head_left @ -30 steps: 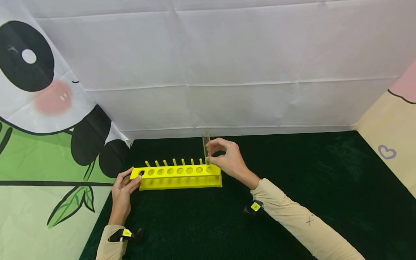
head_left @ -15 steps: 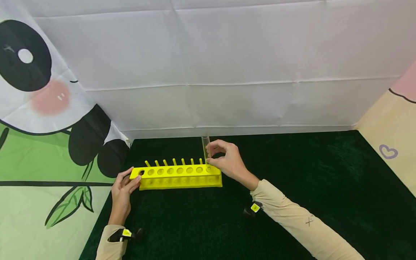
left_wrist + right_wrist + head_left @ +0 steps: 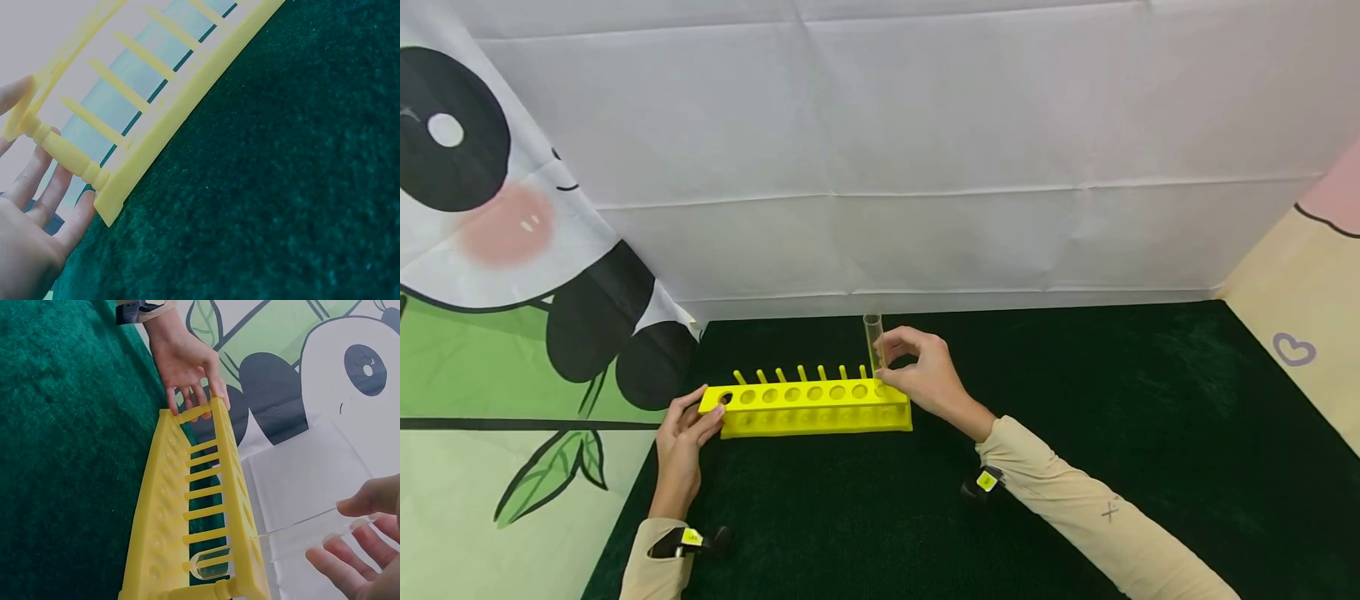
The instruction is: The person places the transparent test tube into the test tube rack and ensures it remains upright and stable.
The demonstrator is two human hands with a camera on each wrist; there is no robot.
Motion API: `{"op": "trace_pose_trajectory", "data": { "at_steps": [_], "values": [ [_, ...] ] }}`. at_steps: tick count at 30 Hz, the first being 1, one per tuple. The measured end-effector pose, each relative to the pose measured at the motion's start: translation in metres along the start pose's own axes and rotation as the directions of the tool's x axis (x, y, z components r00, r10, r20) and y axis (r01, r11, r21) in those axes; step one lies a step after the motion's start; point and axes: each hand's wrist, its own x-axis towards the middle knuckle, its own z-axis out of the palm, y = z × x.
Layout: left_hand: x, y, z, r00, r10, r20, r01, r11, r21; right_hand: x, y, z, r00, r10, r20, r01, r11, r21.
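Observation:
A yellow test tube rack (image 3: 816, 410) stands on the dark green cloth, with a row of round holes and slim pegs along its far side. My left hand (image 3: 677, 454) holds its left end, thumb on the top plate and other fingers by the end post (image 3: 65, 153). My right hand (image 3: 928, 375) pinches a clear glass test tube (image 3: 872, 337) between thumb and fingers. The tube passes upright through the rightmost hole. In the right wrist view, its rounded bottom (image 3: 212, 564) shows between the top plate and the base.
The green cloth (image 3: 1075, 433) covers the table, and a white sheet (image 3: 925, 167) hangs behind its back edge. A panda-printed sheet (image 3: 520, 333) borders the left, a cream printed one (image 3: 1300, 275) the right. Each wrist wears a small black camera.
The test tube has slid a little lower in the rack hole, and my right hand has lowered slightly with it. My left hand and the rack stay almost still.

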Motion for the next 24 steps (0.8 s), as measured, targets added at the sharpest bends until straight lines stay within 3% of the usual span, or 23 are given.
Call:
{"op": "trace_pose_trajectory", "data": {
  "at_steps": [24],
  "values": [
    [0.001,0.001,0.003,1.000,-0.010,-0.017,0.010,1.000,0.010,-0.007,0.012,0.008,0.998,0.052,-0.026,-0.053,0.998,-0.041]
  ]
}}
